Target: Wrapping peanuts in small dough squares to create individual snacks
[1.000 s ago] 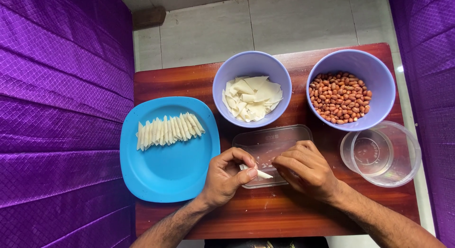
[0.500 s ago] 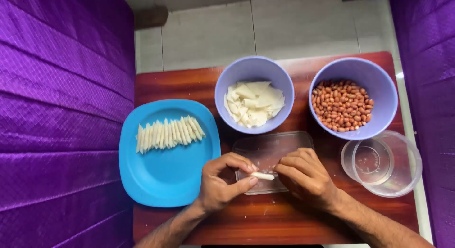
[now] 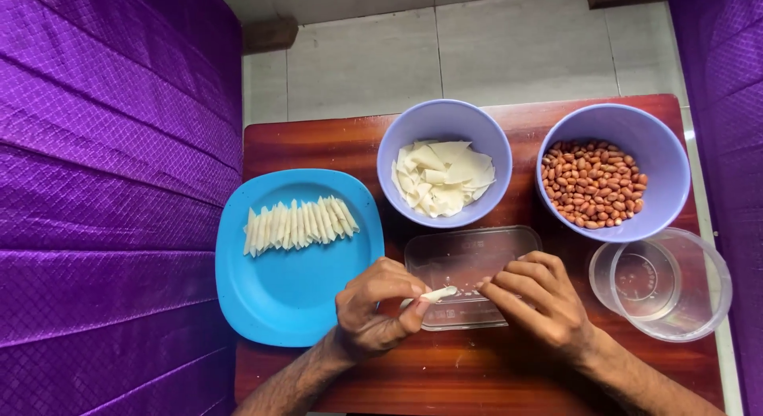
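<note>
The left hand (image 3: 373,313) pinches a white roll (image 3: 439,293) over a clear tray (image 3: 469,257), the right hand (image 3: 540,305) just beside.

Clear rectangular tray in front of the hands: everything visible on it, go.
The clear rectangular plastic tray lies flat on the reddish-brown wooden table, just below the lavender bowl of pale wrapper sheets and right of the blue square plate. It is shallow and see-through with rounded corners; a few small crumbs seem to lie inside. The left hand pinches a small white rolled wrapper over its near edge, and the right hand covers its near right corner.
</note>
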